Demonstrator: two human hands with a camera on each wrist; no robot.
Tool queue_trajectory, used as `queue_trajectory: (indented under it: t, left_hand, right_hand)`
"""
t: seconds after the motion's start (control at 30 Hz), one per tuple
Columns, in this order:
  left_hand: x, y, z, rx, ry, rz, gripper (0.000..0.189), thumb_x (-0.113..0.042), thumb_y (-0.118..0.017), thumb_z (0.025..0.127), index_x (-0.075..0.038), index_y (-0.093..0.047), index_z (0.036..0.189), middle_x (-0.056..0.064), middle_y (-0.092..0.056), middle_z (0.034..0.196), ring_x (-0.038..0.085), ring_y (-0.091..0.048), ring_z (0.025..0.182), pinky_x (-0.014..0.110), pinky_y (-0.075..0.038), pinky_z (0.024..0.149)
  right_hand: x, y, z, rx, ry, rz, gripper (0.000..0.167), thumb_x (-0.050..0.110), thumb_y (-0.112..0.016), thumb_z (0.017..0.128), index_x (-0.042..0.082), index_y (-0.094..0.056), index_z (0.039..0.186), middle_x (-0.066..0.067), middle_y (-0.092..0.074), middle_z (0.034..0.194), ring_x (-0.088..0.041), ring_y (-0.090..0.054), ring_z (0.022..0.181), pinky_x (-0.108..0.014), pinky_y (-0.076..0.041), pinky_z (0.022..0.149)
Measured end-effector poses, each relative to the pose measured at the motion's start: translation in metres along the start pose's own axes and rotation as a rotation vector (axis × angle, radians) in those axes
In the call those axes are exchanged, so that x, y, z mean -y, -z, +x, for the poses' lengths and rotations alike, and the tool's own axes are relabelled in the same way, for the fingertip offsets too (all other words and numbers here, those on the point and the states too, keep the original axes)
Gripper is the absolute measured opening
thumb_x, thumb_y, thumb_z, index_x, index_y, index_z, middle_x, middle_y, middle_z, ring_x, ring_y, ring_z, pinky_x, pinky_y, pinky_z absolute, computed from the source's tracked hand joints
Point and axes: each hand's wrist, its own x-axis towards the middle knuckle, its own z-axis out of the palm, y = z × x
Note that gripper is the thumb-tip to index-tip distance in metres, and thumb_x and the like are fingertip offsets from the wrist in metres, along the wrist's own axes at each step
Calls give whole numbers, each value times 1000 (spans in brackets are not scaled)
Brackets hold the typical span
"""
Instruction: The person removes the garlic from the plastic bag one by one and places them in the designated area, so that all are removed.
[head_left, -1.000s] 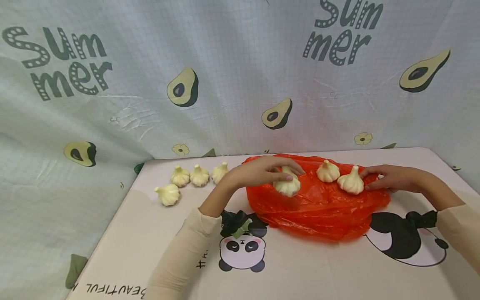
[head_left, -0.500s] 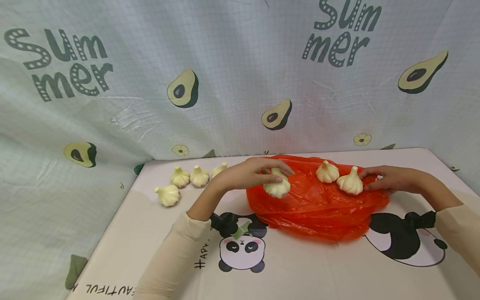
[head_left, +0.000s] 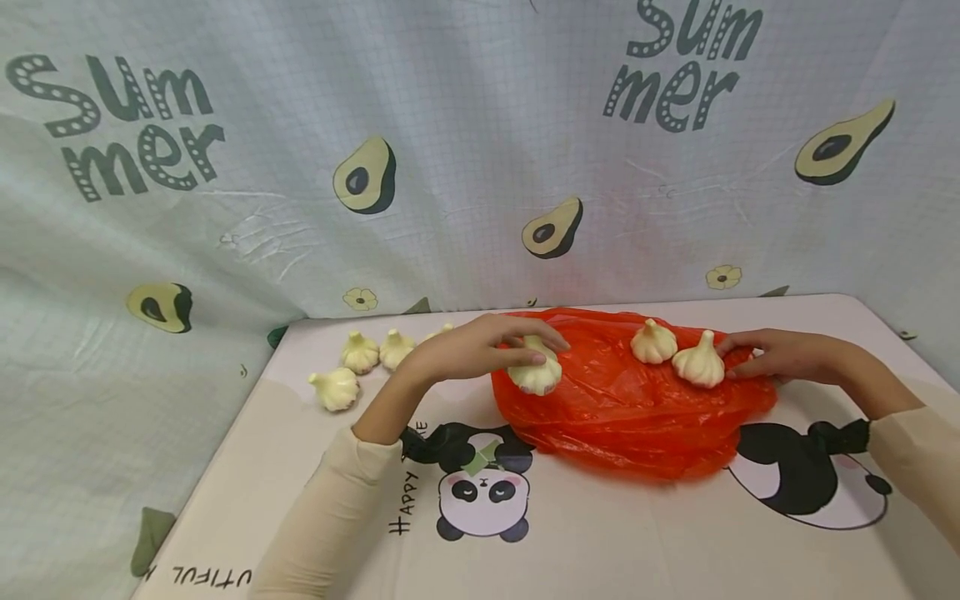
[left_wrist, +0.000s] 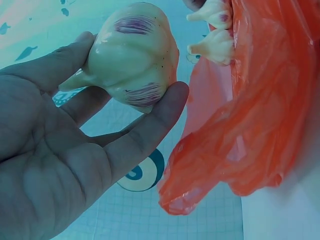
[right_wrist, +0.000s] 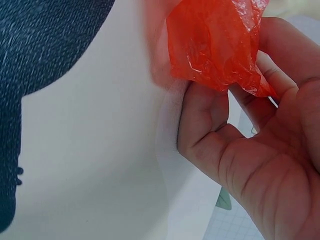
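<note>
In the head view, my left hand (head_left: 461, 350) holds a white garlic bulb (head_left: 536, 375) above the left end of a red plastic bag (head_left: 622, 417). The left wrist view shows this garlic bulb (left_wrist: 135, 60) between thumb and fingertips, with purple streaks on its skin. At the bag's right end, my right hand (head_left: 798, 357) has fingertips beside a garlic bulb (head_left: 699, 362) lying on the bag. Close up in the right wrist view, the bag's edge (right_wrist: 215, 45) passes between my right thumb and curled fingers. Another garlic bulb (head_left: 654, 342) lies on the bag nearby.
Several garlic bulbs stand at the table's back left, including a front one (head_left: 335, 389) on its side and one upright (head_left: 360, 352). The pale tablecloth (head_left: 600, 533) carries panda prints. A printed curtain (head_left: 465, 125) hangs close behind the table.
My left hand has moved left with its garlic bulb, from over the bag's middle-left toward its left end. The right hand, the bag and the two bulbs on it stay put.
</note>
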Motion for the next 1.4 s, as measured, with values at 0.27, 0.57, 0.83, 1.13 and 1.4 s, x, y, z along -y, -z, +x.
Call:
queue_trajectory:
  t: [0.27,0.57,0.83,1.13,1.4]
  left_hand:
    - [1,2,-19,0,55,11,27,-22,-62,103,-20,-68,129,-6,-67,127,8,-58,116,33,-49,99]
    - [2,3,-41,-2,64,79,25,-22,-62,103,-23,-69,127,-11,-68,122,7,-62,106,31,-52,92]
    - [5,4,-68,-2,114,46,31,-18,-63,102,-15,-67,132,-2,-69,126,11,-62,114,34,-53,95]
    - [9,11,-96,-54,185,44,30,-21,-63,102,-23,-67,132,-7,-66,131,13,-58,125,40,-49,102]
    - [16,16,-111,-99,232,36,29,-19,-63,102,-24,-68,130,-6,-65,134,16,-54,131,44,-46,105]
  right_hand:
    - [-2,0,2,6,-2,13,45,23,-66,98,3,-51,136,-18,-51,133,-24,-57,104,-38,-56,87]
    - [1,0,1,-1,-10,9,49,25,-67,98,2,-50,138,-20,-50,135,-24,-58,106,-39,-57,88]
    - [3,-2,-1,-5,-3,3,50,25,-67,98,1,-50,138,-21,-50,135,-24,-58,105,-38,-56,88]
    - [5,-3,-3,-2,-2,11,47,24,-69,96,2,-52,135,-21,-51,135,-24,-58,106,-40,-57,89]
    - [6,-3,-3,-10,5,3,48,25,-70,96,2,-52,135,-22,-49,137,-25,-57,106,-40,-57,88]
